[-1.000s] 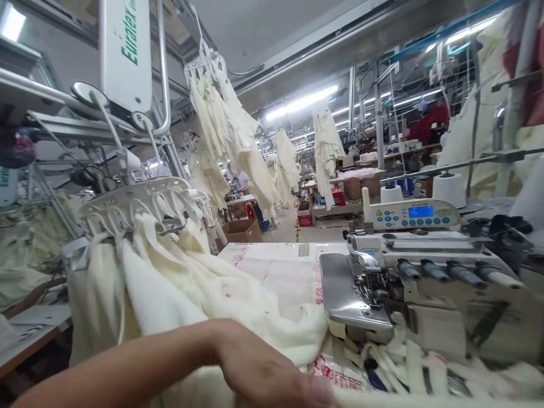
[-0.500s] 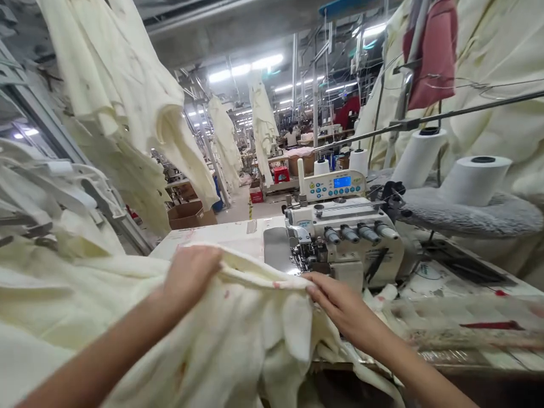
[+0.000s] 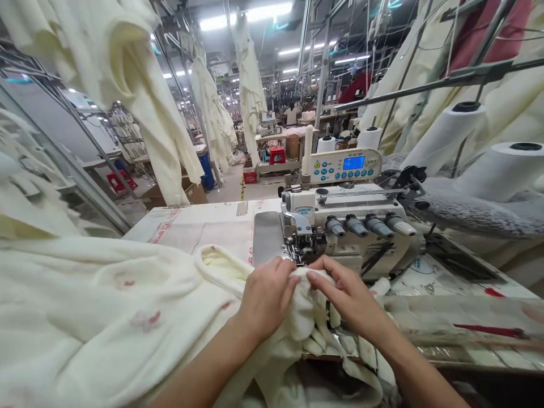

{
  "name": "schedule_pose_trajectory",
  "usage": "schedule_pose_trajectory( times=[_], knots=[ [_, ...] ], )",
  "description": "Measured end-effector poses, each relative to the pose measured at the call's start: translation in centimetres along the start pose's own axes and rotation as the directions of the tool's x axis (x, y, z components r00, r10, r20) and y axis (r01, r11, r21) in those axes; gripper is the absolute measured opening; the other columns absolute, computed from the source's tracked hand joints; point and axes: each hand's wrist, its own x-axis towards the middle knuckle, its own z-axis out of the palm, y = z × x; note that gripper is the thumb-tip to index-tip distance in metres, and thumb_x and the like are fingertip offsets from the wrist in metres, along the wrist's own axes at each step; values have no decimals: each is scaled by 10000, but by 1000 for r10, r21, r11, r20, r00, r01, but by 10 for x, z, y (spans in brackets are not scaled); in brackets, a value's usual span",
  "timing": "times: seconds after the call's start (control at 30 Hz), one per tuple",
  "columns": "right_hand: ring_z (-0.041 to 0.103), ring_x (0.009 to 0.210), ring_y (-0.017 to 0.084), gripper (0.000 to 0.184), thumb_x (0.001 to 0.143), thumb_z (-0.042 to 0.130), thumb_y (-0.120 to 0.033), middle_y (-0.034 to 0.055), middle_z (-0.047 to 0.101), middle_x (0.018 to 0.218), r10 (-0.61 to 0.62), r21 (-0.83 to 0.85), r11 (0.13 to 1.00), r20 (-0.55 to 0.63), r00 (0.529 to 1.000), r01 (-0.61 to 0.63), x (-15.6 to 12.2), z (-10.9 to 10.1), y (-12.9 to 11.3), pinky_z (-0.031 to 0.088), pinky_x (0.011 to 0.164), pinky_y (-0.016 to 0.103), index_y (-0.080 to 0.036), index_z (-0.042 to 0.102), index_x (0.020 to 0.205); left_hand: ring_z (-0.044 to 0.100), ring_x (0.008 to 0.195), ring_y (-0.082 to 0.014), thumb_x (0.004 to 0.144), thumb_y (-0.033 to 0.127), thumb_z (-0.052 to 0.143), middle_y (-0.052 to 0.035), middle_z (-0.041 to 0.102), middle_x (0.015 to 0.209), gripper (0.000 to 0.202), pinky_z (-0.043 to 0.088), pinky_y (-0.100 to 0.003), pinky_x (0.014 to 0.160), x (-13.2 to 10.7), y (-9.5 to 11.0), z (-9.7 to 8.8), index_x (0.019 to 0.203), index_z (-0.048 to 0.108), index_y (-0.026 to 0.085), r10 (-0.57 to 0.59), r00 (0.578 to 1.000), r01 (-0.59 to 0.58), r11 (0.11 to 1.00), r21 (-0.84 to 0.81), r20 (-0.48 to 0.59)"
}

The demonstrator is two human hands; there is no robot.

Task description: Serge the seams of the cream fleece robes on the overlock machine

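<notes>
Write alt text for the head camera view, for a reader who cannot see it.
Two bare hands, left hand and right hand, press a cream fleece garment against the needle area of a white sewing machine on a table. Large thread cones stand at right; more cream garments hang overhead.

Bright ceiling tubes [image 3: 246, 14]; wide-angle edge distortion.

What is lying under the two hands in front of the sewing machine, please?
Cream fleece fabric lies under the left hand and right hand, bunched before the sewing machine. The table beneath is covered.
</notes>
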Motion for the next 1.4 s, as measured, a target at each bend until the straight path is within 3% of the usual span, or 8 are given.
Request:
schedule_pose_trajectory(
  times=[0.1,0.27,0.83,1.03,1.17,1.27,1.33,1.4],
  knots=[
    [514,632,133,222,875,433,-399,-30,574,682,70,10,997,20,997,-71,6,-1,2,384,574,236,-210,540,829,586,792,-158,932,258,373,-2,628,857,168,428,-255,676,8,-1,-4,862,518,208,-44,996,54,988,-142,74],
    [475,530,124,150,815,493,-343,-55,533,565,129,-171,974,-136,982,-151,16,7,11,314,518,234,-217,535,746,596,739,-187,886,217,401,-20,642,838,122,379,-276,615,24,-5,0,852,518,207,-101,992,93,990,108,73],
    [660,661,209,161,893,351,-299,28,678,738,-80,-442,897,-211,974,-22,14,16,18,372,558,259,-215,487,877,614,715,-181,872,231,405,-6,655,805,118,359,-269,592,34,-10,11,827,512,216,-147,987,131,970,207,69],
    [650,581,221,146,852,361,-195,48,674,680,-58,-580,806,-273,960,-116,21,26,21,331,497,267,-190,498,903,604,727,-179,859,204,408,-18,642,823,105,389,-270,616,45,-18,13,840,512,202,-133,989,116,968,222,65],
    [647,593,236,221,903,346,-262,57,685,733,-66,-531,840,-305,950,-112,4,27,22,362,499,284,-185,502,1040,592,763,-194,873,203,413,-31,630,822,122,421,-297,662,44,-20,7,851,533,192,-96,994,81,969,232,53],
    [646,825,247,314,927,360,-340,101,675,962,-126,-433,899,-409,904,-70,-21,28,28,446,664,320,-192,463,1184,537,1014,-252,901,204,416,-88,613,996,156,410,-409,860,18,-10,6,978,551,187,-11,987,45,977,207,-160],
    [604,947,234,291,906,412,-346,98,637,1063,-45,-265,961,-423,905,-76,-33,32,35,457,771,333,-210,493,1150,497,1094,-232,891,149,430,-90,595,1081,221,395,-405,931,-10,1,15,1092,505,204,49,954,-29,997,71,-295],
    [598,911,206,265,869,475,-343,71,637,1031,121,33,993,-276,954,-117,-39,37,41,476,765,316,-213,524,1095,511,1076,-200,860,100,452,-81,595,1099,295,420,-355,929,-35,9,33,1134,465,208,108,947,-129,990,-50,-304]
  ],
)
